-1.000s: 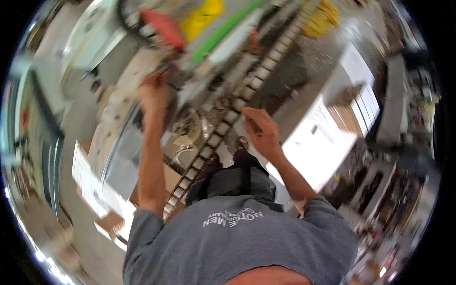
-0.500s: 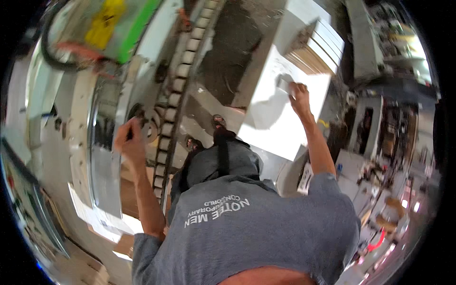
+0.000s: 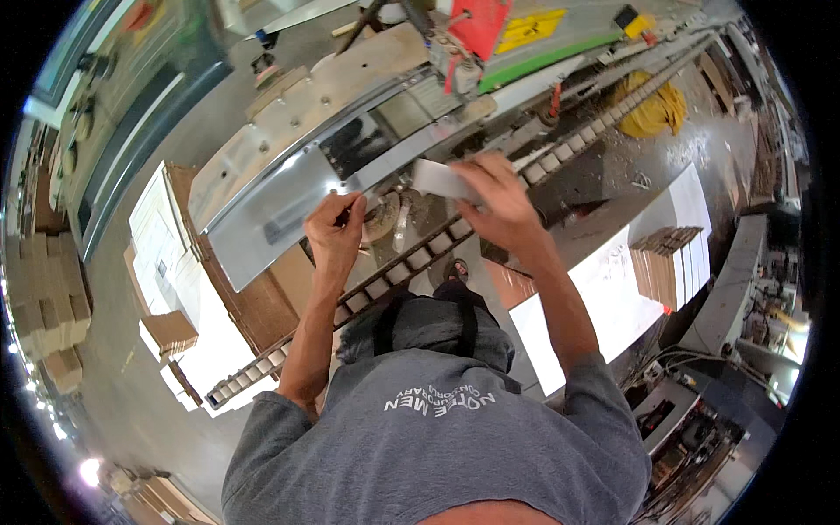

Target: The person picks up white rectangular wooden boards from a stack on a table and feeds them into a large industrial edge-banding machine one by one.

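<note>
We grip a small white panel (image 3: 440, 179) in our right hand (image 3: 492, 194), just above the roller track (image 3: 411, 262). Our left hand (image 3: 335, 234) is clenched against the machine's metal guard (image 3: 280, 206), left of the panel.

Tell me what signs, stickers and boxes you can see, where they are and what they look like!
Yellow label: a slanted rectangle on the machine, top middle.
Red tag: a flat red panel just left of the yellow label.
Brown cardboard boxes: piled along the far left edge.
White panel stack: flat pieces with brown edges, on the right.
White piece: a small pale rectangle in the right hand.
</note>
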The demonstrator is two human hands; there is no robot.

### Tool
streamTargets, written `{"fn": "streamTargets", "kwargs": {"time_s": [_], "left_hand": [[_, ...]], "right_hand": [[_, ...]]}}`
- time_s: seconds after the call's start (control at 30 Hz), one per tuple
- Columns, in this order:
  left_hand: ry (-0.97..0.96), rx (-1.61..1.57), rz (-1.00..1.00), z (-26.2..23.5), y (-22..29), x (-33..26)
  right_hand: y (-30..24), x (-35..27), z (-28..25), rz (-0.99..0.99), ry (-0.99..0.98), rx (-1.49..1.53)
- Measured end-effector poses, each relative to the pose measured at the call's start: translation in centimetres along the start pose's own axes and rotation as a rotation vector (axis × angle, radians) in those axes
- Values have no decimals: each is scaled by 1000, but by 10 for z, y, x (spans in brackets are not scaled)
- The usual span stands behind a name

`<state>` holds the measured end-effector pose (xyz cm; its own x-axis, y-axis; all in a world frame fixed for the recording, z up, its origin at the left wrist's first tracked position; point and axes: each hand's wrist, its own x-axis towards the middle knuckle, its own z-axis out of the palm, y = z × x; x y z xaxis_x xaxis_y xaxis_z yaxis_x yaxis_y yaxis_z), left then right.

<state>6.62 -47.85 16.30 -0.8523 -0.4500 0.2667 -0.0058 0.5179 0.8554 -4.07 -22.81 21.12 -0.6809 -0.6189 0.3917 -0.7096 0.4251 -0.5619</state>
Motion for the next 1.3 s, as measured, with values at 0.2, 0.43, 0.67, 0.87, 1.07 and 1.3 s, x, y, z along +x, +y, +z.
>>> {"fn": "streamTargets", "kwargs": {"time_s": [0.2,0.43,0.67,0.87,1.07,1.3], "left_hand": [[151,31,-34,-47,-7,2],[177,-7,-159,-71,-27,17],[84,302,58,-55,-52,66],[49,361,66,-45,-51,86],[98,322,186,-40,-55,82],[85,343,253,-15,-47,92]], "right_hand": [[-2,121,118,-330,-149,-47],[-26,110,147,-183,141,-16],[-51,79,168,388,249,516],[-56,84,183,432,263,566],[-60,94,181,454,291,545],[-36,99,174,392,363,399]]}}
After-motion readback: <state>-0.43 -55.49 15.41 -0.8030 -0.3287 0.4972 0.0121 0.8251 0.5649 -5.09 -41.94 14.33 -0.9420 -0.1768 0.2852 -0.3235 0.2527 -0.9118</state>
